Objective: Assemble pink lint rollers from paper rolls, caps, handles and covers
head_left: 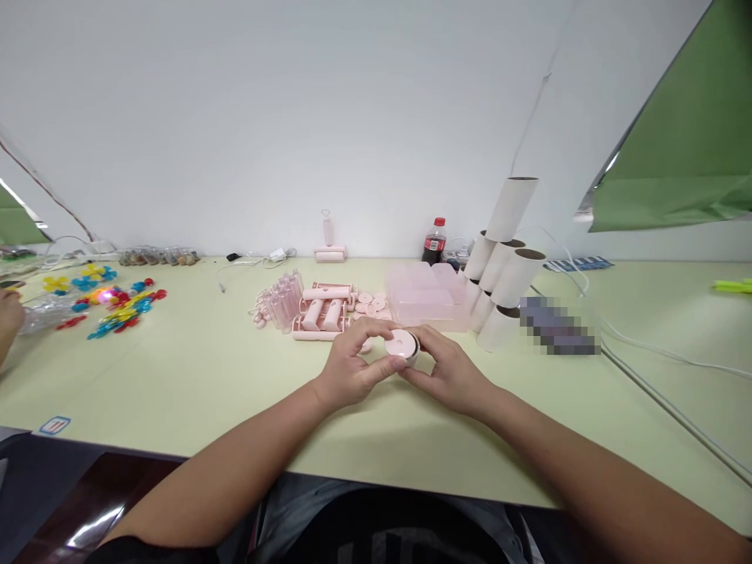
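Note:
Near the middle of the table, my left hand (351, 368) pinches a round pink disc (401, 343) with a small centre hole. The disc lies at the open end of a white roll (416, 350), tilted slightly against it. My right hand (451, 372) is closed around that roll from the right. Just beyond my hands are more pink discs (371, 301), partly hidden by my left fingers. Pink roller frames (324, 309) are piled to their left, beside several pale pink handles (283, 298).
Translucent pink boxes (424, 301) and stacked white rolls (499, 270) stand at centre right. A cola bottle (435, 241) and an upright pink roller (329, 252) are near the wall. Colourful plastic pieces (121, 309) and another person's hand (9, 317) are at left. Cables (663, 395) cross the right side.

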A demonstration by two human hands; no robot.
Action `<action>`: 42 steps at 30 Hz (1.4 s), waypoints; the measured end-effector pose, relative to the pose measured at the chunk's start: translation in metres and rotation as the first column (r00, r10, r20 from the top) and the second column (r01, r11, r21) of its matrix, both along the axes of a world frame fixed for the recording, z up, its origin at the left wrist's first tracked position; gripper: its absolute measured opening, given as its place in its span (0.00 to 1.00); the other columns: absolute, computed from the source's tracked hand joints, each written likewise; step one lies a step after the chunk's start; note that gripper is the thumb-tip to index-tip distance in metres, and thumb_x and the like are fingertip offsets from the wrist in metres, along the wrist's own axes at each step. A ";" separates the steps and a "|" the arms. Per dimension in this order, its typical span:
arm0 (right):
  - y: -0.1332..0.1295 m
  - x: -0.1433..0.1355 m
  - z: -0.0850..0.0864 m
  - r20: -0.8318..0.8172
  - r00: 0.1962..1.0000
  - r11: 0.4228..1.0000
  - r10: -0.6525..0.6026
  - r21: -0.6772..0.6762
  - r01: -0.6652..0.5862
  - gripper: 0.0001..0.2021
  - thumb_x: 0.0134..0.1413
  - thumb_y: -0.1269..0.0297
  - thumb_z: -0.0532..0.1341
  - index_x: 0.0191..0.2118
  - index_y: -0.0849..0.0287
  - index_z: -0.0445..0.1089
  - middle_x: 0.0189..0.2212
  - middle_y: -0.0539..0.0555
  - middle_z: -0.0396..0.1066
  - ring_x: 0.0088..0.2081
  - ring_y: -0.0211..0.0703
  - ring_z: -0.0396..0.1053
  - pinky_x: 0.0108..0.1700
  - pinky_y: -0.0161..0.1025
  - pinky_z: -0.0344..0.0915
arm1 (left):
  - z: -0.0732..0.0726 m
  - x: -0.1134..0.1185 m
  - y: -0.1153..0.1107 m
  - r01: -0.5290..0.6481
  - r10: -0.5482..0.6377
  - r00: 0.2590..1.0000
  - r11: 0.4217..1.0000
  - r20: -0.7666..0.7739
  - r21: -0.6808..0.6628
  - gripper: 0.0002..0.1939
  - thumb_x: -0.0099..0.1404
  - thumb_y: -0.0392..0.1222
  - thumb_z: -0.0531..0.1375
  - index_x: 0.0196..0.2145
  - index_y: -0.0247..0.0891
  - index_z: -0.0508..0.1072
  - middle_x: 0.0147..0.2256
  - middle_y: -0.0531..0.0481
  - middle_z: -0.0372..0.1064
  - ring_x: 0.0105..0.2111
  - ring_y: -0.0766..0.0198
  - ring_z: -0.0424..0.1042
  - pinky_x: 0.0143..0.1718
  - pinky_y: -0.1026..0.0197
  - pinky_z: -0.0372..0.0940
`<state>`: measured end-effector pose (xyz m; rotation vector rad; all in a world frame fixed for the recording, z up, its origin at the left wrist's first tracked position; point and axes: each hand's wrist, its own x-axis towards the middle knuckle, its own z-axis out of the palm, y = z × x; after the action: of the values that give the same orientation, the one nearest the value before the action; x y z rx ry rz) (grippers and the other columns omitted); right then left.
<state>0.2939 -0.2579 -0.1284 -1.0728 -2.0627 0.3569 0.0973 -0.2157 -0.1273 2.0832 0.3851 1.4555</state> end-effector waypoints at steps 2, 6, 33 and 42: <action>-0.001 -0.001 0.000 -0.009 1.000 1.000 0.004 0.000 -0.004 0.18 0.55 0.68 0.63 0.52 0.53 0.64 0.45 0.56 0.70 0.46 0.49 0.69 0.47 0.46 0.68 | 0.002 0.001 -0.003 -0.028 0.028 0.999 1.000 -0.034 -0.008 0.12 0.61 0.45 0.66 0.39 0.39 0.70 0.43 0.45 0.75 0.44 0.58 0.73 0.47 0.53 0.66; -0.002 -0.002 -0.001 -0.011 1.000 1.000 0.008 -0.013 -0.008 0.18 0.55 0.68 0.63 0.52 0.53 0.64 0.44 0.55 0.70 0.44 0.48 0.70 0.45 0.45 0.68 | 0.002 0.002 -0.005 -0.087 0.081 0.991 0.995 -0.109 -0.048 0.12 0.61 0.45 0.65 0.42 0.40 0.72 0.44 0.45 0.76 0.44 0.58 0.74 0.47 0.54 0.67; -0.002 -0.003 0.000 -0.004 1.000 1.000 -0.017 0.012 0.017 0.16 0.57 0.62 0.63 0.51 0.54 0.64 0.38 0.54 0.70 0.38 0.46 0.69 0.40 0.43 0.68 | -0.002 0.000 0.001 -0.146 0.181 0.972 0.965 -0.152 0.219 0.20 0.62 0.45 0.64 0.51 0.42 0.71 0.55 0.39 0.66 0.55 0.53 0.67 0.54 0.47 0.65; 0.000 -0.001 -0.003 -0.038 0.999 0.999 -0.028 0.030 0.030 0.16 0.57 0.61 0.63 0.51 0.55 0.64 0.42 0.56 0.71 0.41 0.48 0.70 0.42 0.44 0.69 | -0.002 0.000 -0.001 -0.103 0.190 0.956 0.931 -0.223 0.351 0.18 0.64 0.42 0.62 0.52 0.43 0.70 0.54 0.40 0.68 0.52 0.54 0.68 0.53 0.48 0.63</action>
<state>0.2932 -0.2577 -0.1319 -1.0690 -2.0110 0.3280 0.0975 -0.2165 -0.1293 2.5808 0.4234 1.4202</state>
